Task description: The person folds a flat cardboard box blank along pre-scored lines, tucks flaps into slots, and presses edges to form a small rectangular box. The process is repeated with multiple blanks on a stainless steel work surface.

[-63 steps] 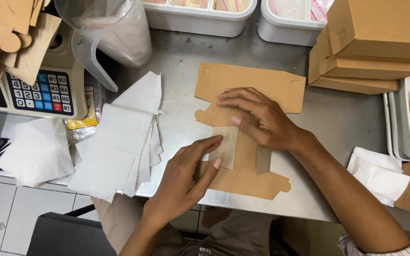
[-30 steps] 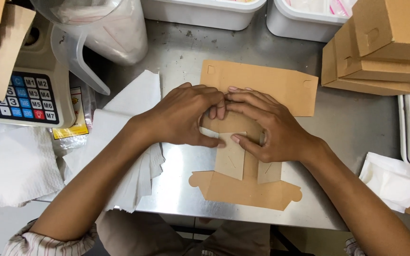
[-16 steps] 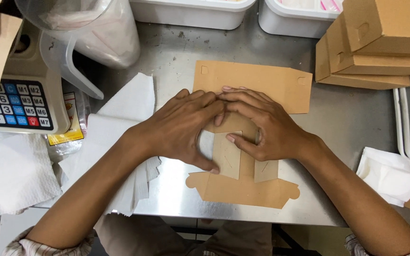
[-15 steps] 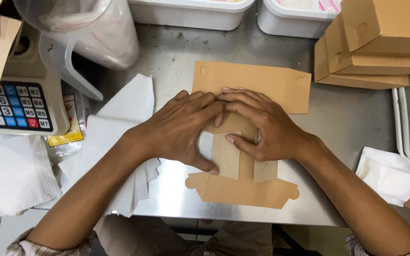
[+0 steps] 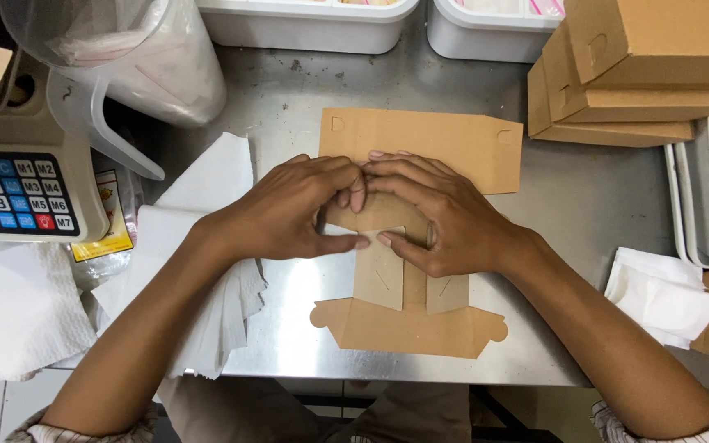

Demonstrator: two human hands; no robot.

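1. A flat, die-cut brown cardboard box blank [image 5: 420, 148] lies unfolded on the stainless steel counter [image 5: 601, 213], near the middle and reaching down to the near edge. Its far part is a wide rectangle with small slots; a narrow folded neck joins it to a near panel with rounded ears at both ends.
2. The left hand [image 5: 297, 209] rests palm down on the blank's neck, fingers curled, thumb and fingertips pressing the cardboard rather than closing around it.
3. The right hand [image 5: 436, 217] lies beside it, the fingertips of both hands meeting, and presses the same fold with bent fingers and thumb.
4. A stack of white paper sheets [image 5: 207, 221] lies just left of the blank, under the left forearm.
5. At the far right corner sit stacked brown cardboard boxes [image 5: 642, 74], closed.
6. Along the far edge stand two white plastic tubs [image 5: 305, 25]; their contents are barely visible.
7. A clear plastic jug [image 5: 125, 66] at the far left holds crumpled clear plastic.
8. A beige weighing scale with a keypad [image 5: 18, 197] stands at the left edge.
9. Folded white napkins [image 5: 658, 295] lie near the right edge.
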